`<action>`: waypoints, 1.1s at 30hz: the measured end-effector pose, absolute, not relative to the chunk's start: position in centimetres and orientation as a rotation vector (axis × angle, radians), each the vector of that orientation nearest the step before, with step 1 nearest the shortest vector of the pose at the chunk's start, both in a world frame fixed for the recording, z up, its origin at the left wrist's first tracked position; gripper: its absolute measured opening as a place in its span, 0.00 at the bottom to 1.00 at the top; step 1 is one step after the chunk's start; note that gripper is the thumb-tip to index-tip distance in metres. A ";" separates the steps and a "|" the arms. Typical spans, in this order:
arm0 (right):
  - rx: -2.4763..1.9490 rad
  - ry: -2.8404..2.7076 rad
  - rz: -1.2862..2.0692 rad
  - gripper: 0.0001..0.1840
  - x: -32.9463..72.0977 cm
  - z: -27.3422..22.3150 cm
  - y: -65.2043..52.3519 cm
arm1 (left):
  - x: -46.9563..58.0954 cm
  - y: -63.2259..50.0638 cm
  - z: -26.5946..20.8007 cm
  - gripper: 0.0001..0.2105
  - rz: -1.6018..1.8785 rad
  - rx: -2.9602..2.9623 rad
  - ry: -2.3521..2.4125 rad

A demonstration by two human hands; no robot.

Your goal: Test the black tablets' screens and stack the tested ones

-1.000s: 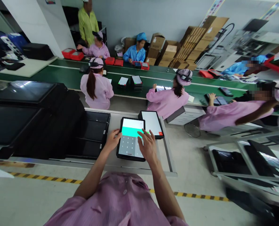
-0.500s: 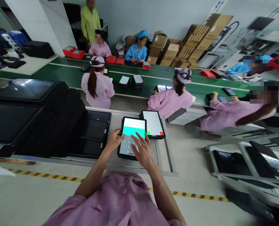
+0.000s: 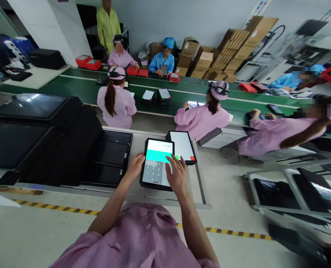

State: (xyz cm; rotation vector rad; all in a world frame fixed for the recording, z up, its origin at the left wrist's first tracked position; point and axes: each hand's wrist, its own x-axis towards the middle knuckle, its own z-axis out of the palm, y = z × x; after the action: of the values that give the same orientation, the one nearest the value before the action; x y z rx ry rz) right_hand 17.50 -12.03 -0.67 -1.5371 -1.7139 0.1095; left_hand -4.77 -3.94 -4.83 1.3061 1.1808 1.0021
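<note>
A tablet [image 3: 155, 171] with a calculator keypad on its lit screen lies in front of me on the grey cart top. My left hand [image 3: 135, 166] holds its left edge, fingers closed against the side. Over the right part of the screen hovers my right hand [image 3: 177, 173], fingers spread and nothing in them; whether a fingertip touches the glass I cannot tell. Beside it, to the upper right, a stack of tablets [image 3: 182, 145] has a white screen on top with small green and red corner patches.
Black panels [image 3: 109, 152] lie in a tray on the left, beside a black cloth. Beyond the cart runs a green conveyor bench [image 3: 140, 85] with several people seated along it. Cardboard boxes [image 3: 204, 59] stand by the wall. A metal trolley [image 3: 277, 190] is at right.
My right hand has shifted right, off the middle of the keypad. My left thumb has drawn back from the screen to the tablet's edge. Digits on the display have changed.
</note>
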 end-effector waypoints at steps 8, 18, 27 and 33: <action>-1.545 -1.705 0.080 0.18 17.5 -0.7 -11.8 | -4.9 -4.1 -5.4 0.20 1.039 1.350 1.216; -1.547 -1.423 0.212 0.21 17.7 -0.4 -12.7 | -5.0 -4.4 -6.1 0.21 1.068 1.393 1.235; -1.400 -0.997 0.554 0.30 16.9 -3.4 -12.2 | -4.8 -5.0 -6.3 0.20 1.072 1.432 1.294; -1.373 -0.944 0.566 0.29 17.0 -3.6 -12.0 | -4.8 -5.1 -6.5 0.19 1.054 1.399 1.317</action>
State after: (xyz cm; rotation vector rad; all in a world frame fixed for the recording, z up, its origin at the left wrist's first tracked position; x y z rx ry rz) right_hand 17.00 -12.01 -3.56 -1.3731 -0.9443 0.5664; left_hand -4.78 -5.06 -6.52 1.3989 1.3173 1.0536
